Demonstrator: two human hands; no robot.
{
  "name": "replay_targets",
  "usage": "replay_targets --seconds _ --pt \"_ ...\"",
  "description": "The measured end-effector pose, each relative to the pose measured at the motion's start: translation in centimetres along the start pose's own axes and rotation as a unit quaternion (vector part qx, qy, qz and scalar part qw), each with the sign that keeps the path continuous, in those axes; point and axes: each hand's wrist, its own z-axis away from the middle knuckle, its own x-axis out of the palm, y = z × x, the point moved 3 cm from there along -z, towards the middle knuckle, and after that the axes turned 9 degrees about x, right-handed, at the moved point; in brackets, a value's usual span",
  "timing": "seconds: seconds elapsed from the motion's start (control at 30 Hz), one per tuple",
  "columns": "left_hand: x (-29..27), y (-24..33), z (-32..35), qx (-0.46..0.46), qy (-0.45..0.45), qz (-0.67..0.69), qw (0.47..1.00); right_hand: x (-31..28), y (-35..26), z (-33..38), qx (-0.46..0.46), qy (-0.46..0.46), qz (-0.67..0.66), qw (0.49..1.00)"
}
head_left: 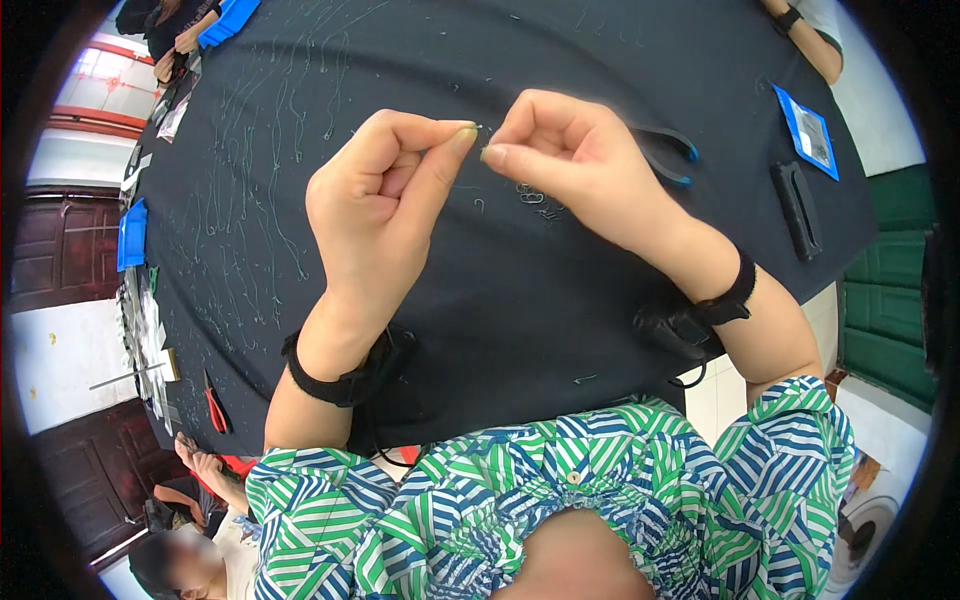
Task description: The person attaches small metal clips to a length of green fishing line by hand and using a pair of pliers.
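Above the black-covered table (480, 330), my left hand (385, 190) pinches thumb and forefinger together. A tiny shiny bit shows at those fingertips, too small to name. My right hand (575, 155) is close beside it, with its fingers curled and its thumb pressed toward the forefinger. What sits in that pinch is hidden. The two sets of fingertips are a small gap apart. Below my right hand lies a little cluster of small metal pieces (530, 195), partly looped. A single hook-shaped metal piece (479, 206) rests nearer the middle.
Knotted green threads (298, 155) spread over the table's left side. Pliers with blue-tipped handles (688, 150), a blue-edged packet (805, 132) and a black case (797, 212) lie right. Red-handled pliers (216, 410) lie lower left. Other people's hands (190, 38) show around the edge.
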Motion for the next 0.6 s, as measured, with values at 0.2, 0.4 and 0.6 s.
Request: replay_targets --seconds 0.2,0.4,0.6 --pt "0.0 -0.2 0.0 -0.011 0.007 0.012 1.0 0.4 -2.5 1.4 -0.158 0.032 0.306 0.938" --pt "0.3 0.5 0.0 0.011 -0.061 -0.031 0.998 -0.3 -3.7 1.5 -0.26 0.137 0.325 0.899" --pt "0.5 0.8 0.0 0.017 -0.056 -0.033 0.998 -1.8 -1.3 -0.1 -0.126 0.077 0.156 0.977"
